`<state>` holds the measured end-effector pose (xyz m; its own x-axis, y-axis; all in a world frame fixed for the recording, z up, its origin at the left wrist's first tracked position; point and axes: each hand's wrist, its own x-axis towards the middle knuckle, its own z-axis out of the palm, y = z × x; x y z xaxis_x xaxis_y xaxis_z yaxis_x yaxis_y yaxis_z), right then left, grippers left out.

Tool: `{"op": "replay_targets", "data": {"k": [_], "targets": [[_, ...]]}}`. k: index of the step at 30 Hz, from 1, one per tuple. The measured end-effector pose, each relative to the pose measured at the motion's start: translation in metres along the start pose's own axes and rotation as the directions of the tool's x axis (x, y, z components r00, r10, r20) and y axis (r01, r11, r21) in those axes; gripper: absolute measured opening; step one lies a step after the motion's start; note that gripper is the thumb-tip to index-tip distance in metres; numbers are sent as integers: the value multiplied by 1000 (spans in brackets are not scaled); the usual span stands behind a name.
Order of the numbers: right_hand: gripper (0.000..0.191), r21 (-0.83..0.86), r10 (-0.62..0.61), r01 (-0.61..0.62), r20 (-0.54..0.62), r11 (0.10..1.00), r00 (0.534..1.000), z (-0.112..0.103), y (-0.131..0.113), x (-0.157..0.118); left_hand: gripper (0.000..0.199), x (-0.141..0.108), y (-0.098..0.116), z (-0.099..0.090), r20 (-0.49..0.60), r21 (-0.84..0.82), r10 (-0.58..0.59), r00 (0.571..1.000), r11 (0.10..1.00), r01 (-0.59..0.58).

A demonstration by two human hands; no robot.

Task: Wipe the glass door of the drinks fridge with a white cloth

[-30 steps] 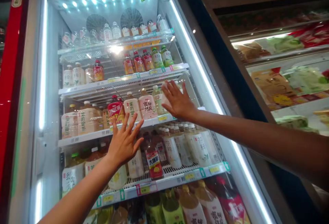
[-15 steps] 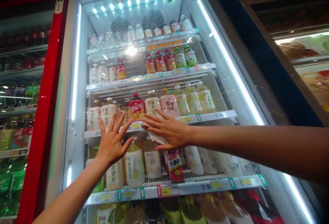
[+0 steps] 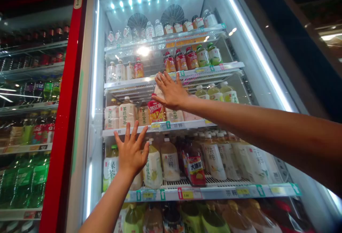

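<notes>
Both hands are pressing flat against the glass door (image 3: 88, 119) of the drinks fridge. The right hand (image 3: 171, 91), fingers together over a white cloth (image 3: 158, 91), is sitting higher, up and right of the left hand (image 3: 131, 151), which is spreading wide.

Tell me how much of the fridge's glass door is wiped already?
Hard to tell: the glass door looks equally clear all over, with no marks showing which parts are done. In hand: the right hand presses what looks like a white cloth high on the glass, while the left hand lies flat lower down. The top and bottom of the door may be left.
</notes>
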<state>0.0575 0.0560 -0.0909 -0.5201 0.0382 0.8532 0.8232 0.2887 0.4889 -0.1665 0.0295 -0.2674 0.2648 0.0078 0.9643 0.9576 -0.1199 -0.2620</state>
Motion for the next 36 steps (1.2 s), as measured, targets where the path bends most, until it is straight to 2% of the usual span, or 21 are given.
{"op": "replay_targets", "data": {"k": [1,3,5,6,7,9,11,13,15,16,18,21,22,23,25,26,27,29,31,32,36], "targets": [[98,-2,-9,9,-3,1000,1000,0,-3,2,63,0,0,0,-4,-1,0,1000,1000,0],[98,4,-187,187,14,982,982,3,-14,-3,61,0,0,1,-4,-5,-2,1000,1000,2],[95,17,-396,396,43,918,917,5,-26,-11,60,-1,0,1,-1,-10,-7,1000,1000,7],[93,18,-433,433,52,901,900,6,-30,-13,60,-1,0,1,0,-13,-10,1000,1000,10],[92,13,-405,404,55,914,913,6,-34,-12,61,-1,0,1,2,-15,-11,1000,1000,11],[93,-2,-221,222,43,975,974,6,-37,-8,61,-1,0,1,1,-19,-11,1000,1000,11],[97,-2,-89,89,21,996,996,6,-40,-9,61,-1,0,1,-1,-25,-14,1000,1000,14],[99,12,-179,179,15,984,984,8,-41,-21,62,-1,0,1,4,-35,-22,1000,999,22],[97,26,-330,330,17,944,944,9,-38,-37,63,-1,0,1,9,-43,-22,1000,999,22],[94,28,-359,358,17,933,933,9,-34,-43,63,-1,0,1,9,-46,-19,1000,999,20],[87,20,-295,295,9,955,955,8,-25,-50,64,-1,0,1,9,-46,-19,1000,999,19],[87,14,-96,96,-29,995,995,6,-19,-57,65,-1,-1,2,3,-43,-23,1000,999,23],[91,25,-109,110,-32,994,994,6,-21,-63,64,-1,-2,2,0,-43,-23,1000,999,23],[96,40,-172,173,-24,984,985,6,-24,-69,64,-1,-2,2,-3,-44,-19,1000,999,19],[101,71,-366,365,8,928,930,7,-31,-82,64,-1,-2,2,-5,-49,-10,1000,999,10],[101,79,-418,415,21,906,908,8,-33,-87,64,-1,-2,2,-4,-51,-6,1000,999,6],[101,76,-404,401,25,913,914,8,-34,-90,64,-1,-2,2,-4,-54,-4,1000,999,4],[99,50,-241,241,2,969,971,8,-34,-94,65,-1,-2,2,-9,-57,-7,1000,998,6],[101,45,-121,123,-33,991,992,8,-34,-104,66,-1,-2,1,-13,-57,-16,1000,998,15],[102,55,-136,138,-41,989,990,9,-36,-113,67,-1,-2,1,-14,-56,-19,1000,998,18],[110,105,-342,344,-37,933,939,13,-45,-152,67,0,-3,1,-2,-60,-10,1000,998,10]]}}
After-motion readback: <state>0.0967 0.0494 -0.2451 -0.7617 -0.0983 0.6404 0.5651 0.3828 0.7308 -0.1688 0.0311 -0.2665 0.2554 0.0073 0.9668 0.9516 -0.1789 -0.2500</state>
